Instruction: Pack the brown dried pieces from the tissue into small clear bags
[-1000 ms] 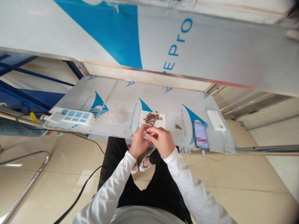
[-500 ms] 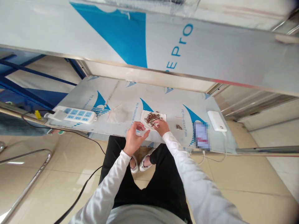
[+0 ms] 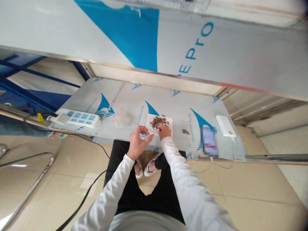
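Observation:
Small brown metallic cylinders (image 3: 157,121) lie heaped on a white sheet (image 3: 169,129) at the front of the shelf. My right hand (image 3: 165,131) reaches into the near side of the heap, its thumb and fingers pinched together. What sits between those fingertips is too small to make out. Just left of the sheet, my left hand (image 3: 139,141) curls its thumb and fingers around a small clear plastic piece (image 3: 143,136), perhaps a bag. A crumpled clear plastic bag (image 3: 121,118) rests farther left on the shelf.
A white power strip (image 3: 83,118) lies at the left, with a black cable trailing off the edge. To the right are a small brown clump (image 3: 185,131), a blurred-out phone (image 3: 209,141) and a white power bank (image 3: 225,125). An upper shelf (image 3: 183,41) overhangs the back.
My right hand has shifted slightly left and turned, its fingers closer together at the heap. The left hand keeps nearly the same place and pose. The view has moved a little.

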The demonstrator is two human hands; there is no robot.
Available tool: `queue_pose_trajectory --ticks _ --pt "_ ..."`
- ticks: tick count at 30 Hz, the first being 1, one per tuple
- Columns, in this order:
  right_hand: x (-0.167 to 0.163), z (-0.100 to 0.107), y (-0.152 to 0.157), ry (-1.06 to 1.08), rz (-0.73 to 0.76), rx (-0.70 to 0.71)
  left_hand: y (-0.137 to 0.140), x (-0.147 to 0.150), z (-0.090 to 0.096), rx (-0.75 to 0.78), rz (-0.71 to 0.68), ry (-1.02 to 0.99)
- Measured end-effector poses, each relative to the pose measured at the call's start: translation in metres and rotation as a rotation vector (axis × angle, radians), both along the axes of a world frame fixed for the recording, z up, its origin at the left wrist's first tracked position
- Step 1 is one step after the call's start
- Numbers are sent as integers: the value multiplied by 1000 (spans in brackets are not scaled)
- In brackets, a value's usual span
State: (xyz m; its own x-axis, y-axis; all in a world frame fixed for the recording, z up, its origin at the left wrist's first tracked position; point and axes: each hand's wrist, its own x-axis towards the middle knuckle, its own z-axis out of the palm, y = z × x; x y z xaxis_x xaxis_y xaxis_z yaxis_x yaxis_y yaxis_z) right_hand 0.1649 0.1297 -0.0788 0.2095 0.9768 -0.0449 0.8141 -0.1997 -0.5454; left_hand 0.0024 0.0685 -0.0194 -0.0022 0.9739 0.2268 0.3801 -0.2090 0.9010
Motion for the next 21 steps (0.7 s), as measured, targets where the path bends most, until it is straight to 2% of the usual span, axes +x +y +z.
queue_pose_trajectory --ticks 3,5,7,8,9,11,15,18,21 --pt "-4 27 -14 83 1 43 0 1 2 22 -4 19" --pt "-10 53 -35 219 40 134 0 3 4 37 -21 22" --pt "-18 80 -60 459 134 285 -1 6 6 51 -41 12" --pt "-23 91 -71 508 185 325 -2 8 7 54 -50 4" --pt "-27 100 -79 517 223 355 -3 11 7 51 -60 -5" --pt "-34 110 -90 395 263 349 -6 16 7 32 -82 -16" --pt "-33 109 -91 135 336 275 -11 20 2 -5 -102 -18" --pt "-19 97 -80 222 413 259 -12 16 -5 -2 -79 -18" --pt "-2 71 -57 280 283 211 -11 10 -10 1 -24 7"
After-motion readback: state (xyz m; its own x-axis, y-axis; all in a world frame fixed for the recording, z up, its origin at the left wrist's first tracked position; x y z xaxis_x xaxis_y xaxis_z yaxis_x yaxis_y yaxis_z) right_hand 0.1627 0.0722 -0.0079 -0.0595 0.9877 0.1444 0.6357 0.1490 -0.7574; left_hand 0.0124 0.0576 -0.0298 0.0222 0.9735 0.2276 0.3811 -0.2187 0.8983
